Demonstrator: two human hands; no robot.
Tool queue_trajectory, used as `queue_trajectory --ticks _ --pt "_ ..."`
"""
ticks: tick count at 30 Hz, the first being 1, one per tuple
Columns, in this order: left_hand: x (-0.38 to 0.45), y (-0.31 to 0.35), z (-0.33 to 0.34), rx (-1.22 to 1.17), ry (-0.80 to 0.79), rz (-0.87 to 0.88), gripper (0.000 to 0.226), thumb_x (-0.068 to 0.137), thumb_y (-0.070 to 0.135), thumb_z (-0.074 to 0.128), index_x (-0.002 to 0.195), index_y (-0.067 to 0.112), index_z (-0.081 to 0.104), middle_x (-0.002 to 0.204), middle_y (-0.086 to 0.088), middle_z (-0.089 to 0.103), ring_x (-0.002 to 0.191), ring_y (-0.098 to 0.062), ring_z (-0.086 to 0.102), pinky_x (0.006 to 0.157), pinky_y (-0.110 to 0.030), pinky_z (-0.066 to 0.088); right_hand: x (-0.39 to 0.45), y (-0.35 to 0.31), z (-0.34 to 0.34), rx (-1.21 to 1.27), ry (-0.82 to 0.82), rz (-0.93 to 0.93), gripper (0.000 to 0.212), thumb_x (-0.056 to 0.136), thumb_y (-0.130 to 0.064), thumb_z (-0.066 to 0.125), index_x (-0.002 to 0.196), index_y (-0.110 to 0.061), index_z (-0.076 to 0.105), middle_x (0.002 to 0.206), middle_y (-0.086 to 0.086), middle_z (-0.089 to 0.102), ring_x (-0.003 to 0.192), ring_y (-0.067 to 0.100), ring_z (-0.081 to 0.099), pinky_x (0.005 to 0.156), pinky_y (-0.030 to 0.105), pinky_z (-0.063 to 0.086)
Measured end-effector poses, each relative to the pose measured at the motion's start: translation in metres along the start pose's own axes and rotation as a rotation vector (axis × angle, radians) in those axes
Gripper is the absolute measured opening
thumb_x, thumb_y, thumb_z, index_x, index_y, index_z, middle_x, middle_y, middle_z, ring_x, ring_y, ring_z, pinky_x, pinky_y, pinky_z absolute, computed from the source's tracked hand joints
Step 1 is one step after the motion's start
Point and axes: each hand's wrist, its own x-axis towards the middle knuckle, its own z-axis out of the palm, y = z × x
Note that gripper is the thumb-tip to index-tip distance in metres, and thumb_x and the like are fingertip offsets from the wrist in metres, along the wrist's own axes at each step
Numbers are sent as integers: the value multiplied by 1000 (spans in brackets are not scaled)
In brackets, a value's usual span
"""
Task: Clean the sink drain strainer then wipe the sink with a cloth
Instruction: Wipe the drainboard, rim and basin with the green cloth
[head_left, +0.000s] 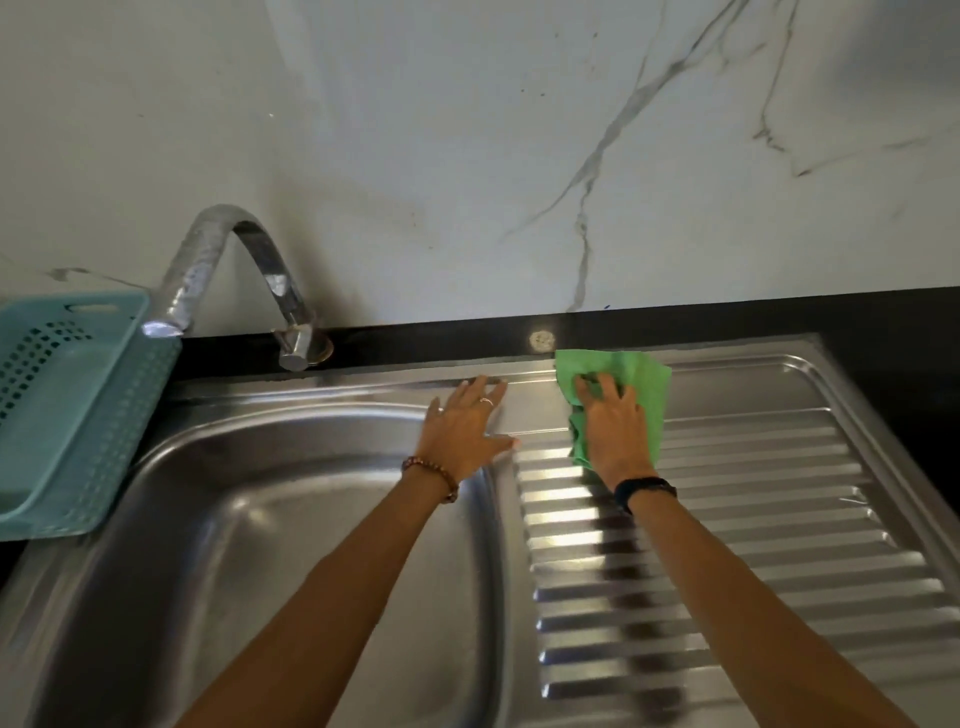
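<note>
A steel sink (218, 467) fills the lower left, with a ribbed drainboard (753, 493) to its right. My right hand (613, 426) presses flat on a green cloth (644, 379) at the far left corner of the drainboard. My left hand (465, 426) rests flat, fingers spread, on the steel strip between basin and drainboard, holding nothing. The drain strainer is not in view; my left forearm covers part of the basin floor.
A curved chrome tap (208, 260) rises behind the basin from a black counter strip (727, 317). A teal plastic basket (62, 405) sits at the sink's left edge. A white marbled wall (467, 156) stands behind.
</note>
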Motion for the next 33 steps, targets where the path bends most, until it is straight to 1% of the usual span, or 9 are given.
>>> queue_trajectory --ticks 3,6,9,12,17,21,23,28,33 --pt "15 30 14 5 -73 -50 90 80 57 55 146 30 1 158 -7 2 144 -29 6 116 -55 9 5 63 -10 -30 -9 95 51 91 -23 51 139 -13 35 139 14 37 115 35 42 93 42 40" --pt "25 40 17 -30 -63 -120 102 72 55 66 146 30 0 157 -9 9 143 -33 11 112 -62 13 8 135 -21 -52 -23 241 49 90 -16 50 136 -8 36 136 23 39 119 37 40 98 43 34" --pt "30 46 16 20 -62 -162 108 67 52 73 146 30 2 155 -10 16 142 -34 17 110 -66 15 6 155 -26 18 5 286 47 88 -9 52 133 -7 41 131 27 39 112 41 42 94 47 37" --pt "35 53 15 80 -86 -218 112 65 50 75 146 31 0 156 -9 16 141 -35 19 108 -69 15 5 130 -23 26 16 205 48 87 -1 48 134 -9 40 133 21 39 107 36 44 87 43 40" --pt "34 73 16 94 -80 -321 112 68 43 76 145 31 -4 157 -8 7 142 -35 14 108 -67 8 7 53 -15 112 -20 -3 52 88 -2 48 137 -5 31 136 17 35 116 35 41 95 45 42" --pt "30 101 24 176 61 -341 102 79 20 69 145 28 -8 157 -7 -5 144 -31 5 112 -61 11 4 12 -8 129 -21 -334 44 92 -6 45 135 -12 35 135 12 41 114 31 44 94 40 42" --pt "29 116 34 198 139 -300 93 86 11 59 145 23 -11 157 -9 -11 144 -30 0 114 -57 11 6 20 -8 123 -10 -387 44 92 -8 48 134 -15 37 135 8 43 109 28 46 89 38 43" --pt "47 157 53 -31 154 -256 95 82 30 65 146 18 -3 157 -9 -5 145 -27 0 114 -53 9 12 104 -14 63 -9 -197 47 89 -7 48 134 -17 37 131 5 42 107 29 45 83 39 44" --pt "80 215 75 -38 -20 -22 79 84 40 61 146 24 14 153 -13 17 140 -31 19 115 -45 23 10 204 -28 -9 -6 36 56 87 -10 54 138 -18 33 136 6 39 114 32 42 90 44 43"
